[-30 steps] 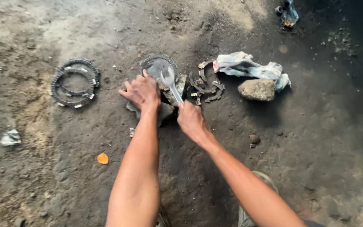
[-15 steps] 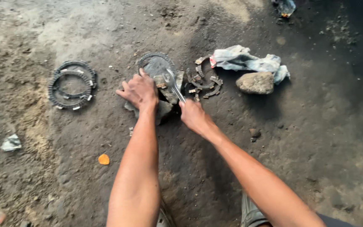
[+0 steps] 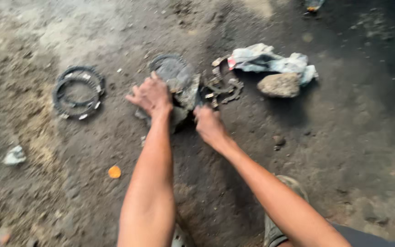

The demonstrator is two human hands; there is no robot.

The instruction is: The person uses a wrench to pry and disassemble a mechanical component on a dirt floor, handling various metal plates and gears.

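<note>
Hands, two: left hand (image 3: 152,95) pressing one grey metal part (image 3: 181,87), right hand (image 3: 210,124) gripping it, two rings (image 3: 77,90) aside

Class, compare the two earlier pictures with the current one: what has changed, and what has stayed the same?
The right hand keeps its grip on the grey metal part, which now looks tipped further over. The left hand still presses on the stone. The stacked rings, orange cap, rag and rock lie as before.

Motion blur smears the grey metal part (image 3: 181,84); right hand (image 3: 210,126) hides its lower edge; object (image 3: 314,4) at 1 o'clock cropped by frame.
</note>
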